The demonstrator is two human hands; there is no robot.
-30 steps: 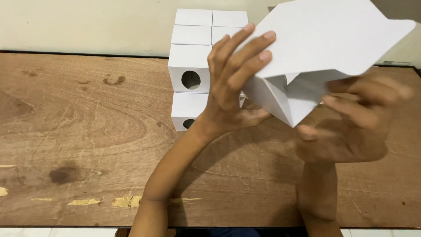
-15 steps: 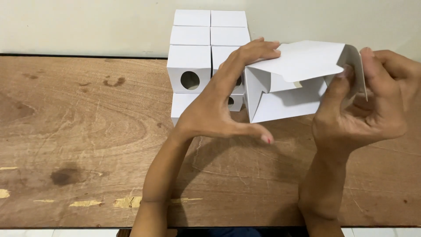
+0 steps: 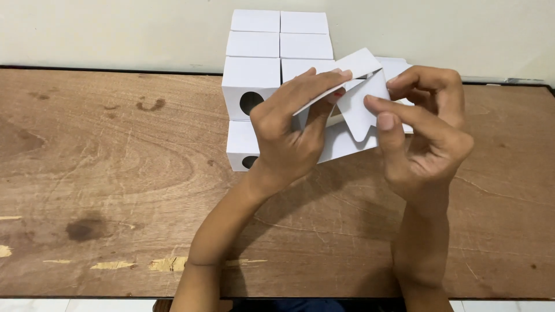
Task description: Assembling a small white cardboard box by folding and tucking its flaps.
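1. While we look down over the tabletop [image 3: 115, 173], both of our hands hold one white cardboard box [image 3: 352, 141] just above the wood, in front of a stack of finished boxes.
2. Our left hand [image 3: 292, 130] has its grip closed on the box from the left: the fingers lie flat across a top flap [image 3: 358, 63], pressing it down, and the thumb side wraps the near wall.
3. Our right hand [image 3: 430, 136] has its grip pinched shut on the same box from the right; the thumb presses on a rounded tuck tab [image 3: 358, 115] that points down between the two grips, and the index finger curls over from behind.
4. The flap and the tab meet just between our fingertips; the box body shows below them, partly hidden by both hands.
5. Behind the left grip, touching the wall end of the tabletop, stands the stack of white boxes [image 3: 272, 52], in rows, close together.
6. Two of those boxes, just left of the left grip, show a round dark hole [image 3: 250, 103] in the near face, one above the other.
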